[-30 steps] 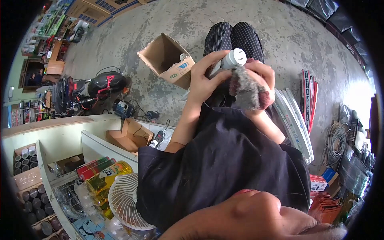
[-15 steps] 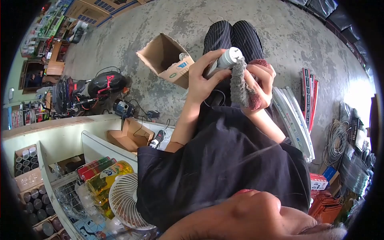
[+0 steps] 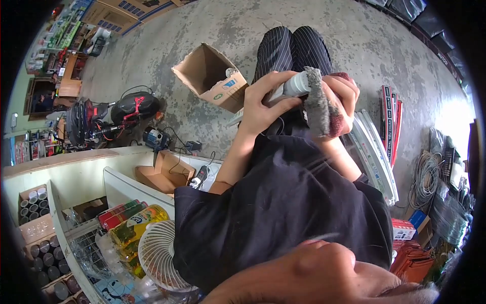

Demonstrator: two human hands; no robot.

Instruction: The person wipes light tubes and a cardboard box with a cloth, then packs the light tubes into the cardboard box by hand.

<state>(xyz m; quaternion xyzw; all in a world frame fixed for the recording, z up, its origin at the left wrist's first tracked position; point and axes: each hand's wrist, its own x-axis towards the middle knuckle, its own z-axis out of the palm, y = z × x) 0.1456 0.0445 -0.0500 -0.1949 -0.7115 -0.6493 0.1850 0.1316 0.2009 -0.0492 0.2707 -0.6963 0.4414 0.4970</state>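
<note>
My left hand (image 3: 263,104) is closed around a white cylindrical piece (image 3: 296,85) with a ribbed round end. In my right hand (image 3: 344,101) is a fuzzy grey and maroon cloth (image 3: 319,109), bunched between the fingers. The cloth's upper part covers the end of the white piece and touches it. Both hands are close together over my lap, just below the striped trouser knees (image 3: 293,48). My left palm hides the rest of the white piece.
An open cardboard box (image 3: 215,78) with torn edges stands on the floor to the left. Farther left is a motorbike (image 3: 116,111). A white fan (image 3: 162,253) and yellow bottles (image 3: 136,228) are at lower left. Long white strips (image 3: 372,157) and coiled cable (image 3: 425,180) lie at right.
The white piece has moved slightly down and right, and its end now faces the cloth. The cloth has moved right and now covers that end, which showed before.
</note>
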